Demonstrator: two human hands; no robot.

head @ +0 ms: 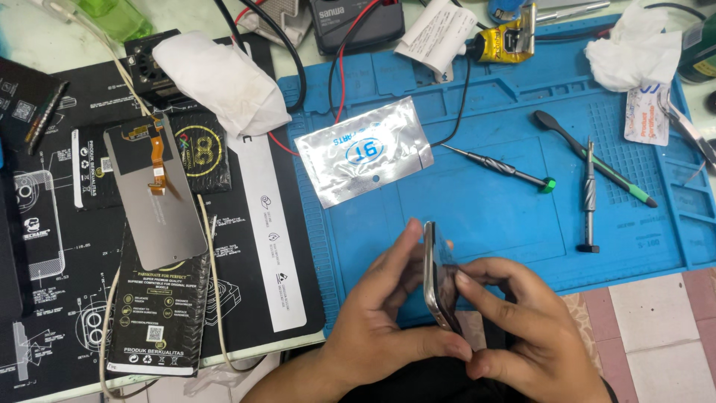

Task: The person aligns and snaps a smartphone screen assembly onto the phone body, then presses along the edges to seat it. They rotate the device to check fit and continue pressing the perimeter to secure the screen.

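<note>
- The phone (440, 280) is held edge-up between both hands; left hand (380, 321) and right hand (522, 328) each clench a grip on it
- It looks thin, stiff, slippery and fragile; best to hold it by its side frame

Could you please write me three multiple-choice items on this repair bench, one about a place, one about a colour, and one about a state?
1. Where does the silver foil pouch lie?
A. on the blue work mat
B. on the tiled floor
C. in a hand

2. What colour is the cap of the precision screwdriver beside the pouch?
A. red
B. green
C. yellow

3. How is the phone held?
A. flat on the mat
B. edge-on in both hands
C. by one hand only

A: the pouch rests on the mat. B: its end cap is green. B: left hand and right hand both grip it.
</note>
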